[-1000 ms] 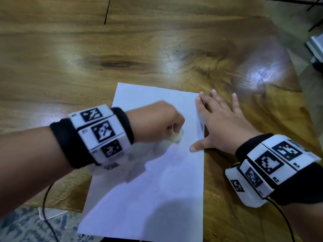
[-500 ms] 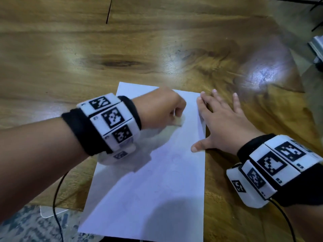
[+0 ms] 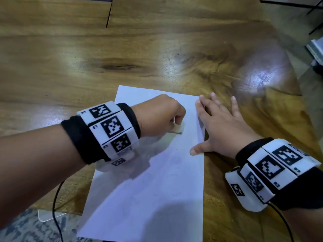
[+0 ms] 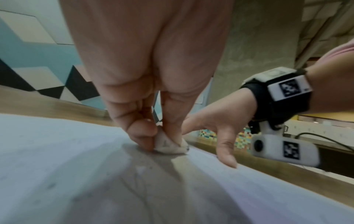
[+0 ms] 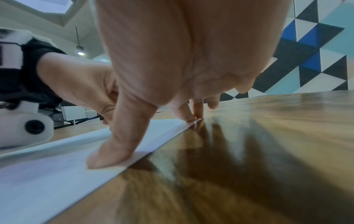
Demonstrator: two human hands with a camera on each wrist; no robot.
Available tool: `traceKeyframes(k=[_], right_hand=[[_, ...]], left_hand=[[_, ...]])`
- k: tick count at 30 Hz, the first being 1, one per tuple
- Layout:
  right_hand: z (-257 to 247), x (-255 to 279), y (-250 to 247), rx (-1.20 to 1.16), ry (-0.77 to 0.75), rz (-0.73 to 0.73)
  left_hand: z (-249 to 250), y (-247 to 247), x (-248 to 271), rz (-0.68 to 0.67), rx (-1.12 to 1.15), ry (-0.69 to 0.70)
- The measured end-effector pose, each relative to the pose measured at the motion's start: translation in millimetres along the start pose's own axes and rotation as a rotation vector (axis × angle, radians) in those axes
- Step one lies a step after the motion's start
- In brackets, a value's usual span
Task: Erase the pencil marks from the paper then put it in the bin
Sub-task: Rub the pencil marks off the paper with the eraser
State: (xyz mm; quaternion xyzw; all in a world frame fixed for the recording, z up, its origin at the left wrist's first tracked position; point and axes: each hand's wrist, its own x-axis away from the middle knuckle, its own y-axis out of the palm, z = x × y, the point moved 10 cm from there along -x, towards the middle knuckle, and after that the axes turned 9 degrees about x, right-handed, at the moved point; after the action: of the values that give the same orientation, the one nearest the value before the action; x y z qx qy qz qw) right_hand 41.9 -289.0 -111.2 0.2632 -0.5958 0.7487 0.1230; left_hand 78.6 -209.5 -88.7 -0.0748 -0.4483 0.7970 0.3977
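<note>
A white sheet of paper (image 3: 157, 198) lies on the wooden table (image 3: 122, 49), with faint pencil circles near its middle. My left hand (image 3: 160, 117) pinches a small off-white eraser (image 3: 179, 130) and presses it on the upper part of the sheet; in the left wrist view the eraser (image 4: 168, 145) sits between thumb and fingers on the paper (image 4: 57, 151). My right hand (image 3: 222, 123) lies flat with spread fingers on the sheet's right edge, thumb on the paper (image 5: 57, 174). No bin is in view.
The table's near edge runs just below the sheet, with patterned floor (image 3: 26, 227) and a thin cable (image 3: 56, 206) at the lower left. A grey object (image 3: 316, 49) sits beyond the table's right edge. Bare wood lies behind and to the left of the sheet.
My left hand slid the eraser up the sheet, then back down a little, rubbing the upper part. My right hand stayed flat on the sheet's right edge.
</note>
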Motion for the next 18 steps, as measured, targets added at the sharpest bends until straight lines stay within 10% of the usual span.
traceKeyframes(k=[7, 18], right_hand=[[1.1, 0.8, 4.0, -0.057, -0.002, -0.005], [-3.0, -12.4, -21.2, 0.053, -0.036, 0.044]], left_hand=[[-21.9, -20.6, 7.9, 0.000, 0.015, -0.001], [-15.1, 0.0, 28.1, -0.173, -0.206, 0.362]])
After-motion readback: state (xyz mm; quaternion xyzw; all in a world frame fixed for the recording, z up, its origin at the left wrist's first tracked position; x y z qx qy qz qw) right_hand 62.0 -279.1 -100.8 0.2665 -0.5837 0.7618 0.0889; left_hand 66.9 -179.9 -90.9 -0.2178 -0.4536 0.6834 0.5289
